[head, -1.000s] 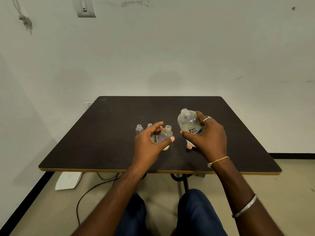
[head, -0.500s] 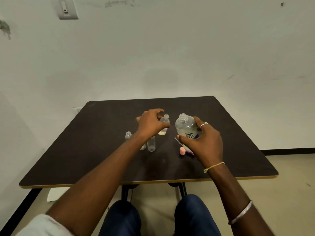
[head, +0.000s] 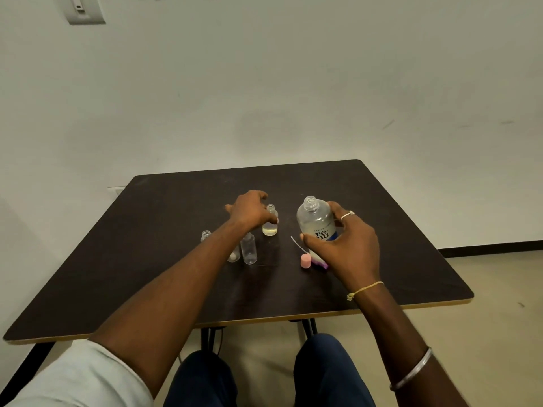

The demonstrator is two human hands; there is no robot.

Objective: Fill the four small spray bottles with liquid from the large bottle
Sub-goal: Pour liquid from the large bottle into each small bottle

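Change since earlier frame: Left hand (head: pixel 249 212) had carried the partly filled small bottle (head: pixel 270 227) away from the person, to a spot behind the other small bottles and near the large bottle's left side.
Large bottle (head: pixel 316 221): uncapped, nearly upright, right of the table's centre; whether its base touched the table could not be told.
Right hand (head: pixel 349 248): wrapped round the large bottle, thumb across the label, fingers behind.
Partly filled small bottle: upright, apparently standing on the table, neck open, pale liquid low in its base.
Left hand: grasped that small bottle, thumb against its near side, fingers curled over and behind it.
Step in hand: judged to be the first fill, with the receiving bottle being steadied for the pour.
Next move: judged to call for tilting the large bottle's wide mouth slowly over the narrow neck; spillage was the risk.
Count, large bottles: one.
Count, small spray bottles: four, namely the held one, clear bottle (head: pixel 249 251), far-left bottle (head: pixel 205 236), and half-hidden bottle (head: pixel 233 257) behind the left forearm.
Count, filled: none full; one partly; the clear and far-left bottles looked empty; the half-hidden one could not be judged.
Count, loose parts: one pink cap (head: pixel 306 261), one purple piece (head: pixel 321 263) partly under the right hand, one thin tube (head: pixel 296 243).
Table (head: pixel 147 274): dark top bearing all of the items.
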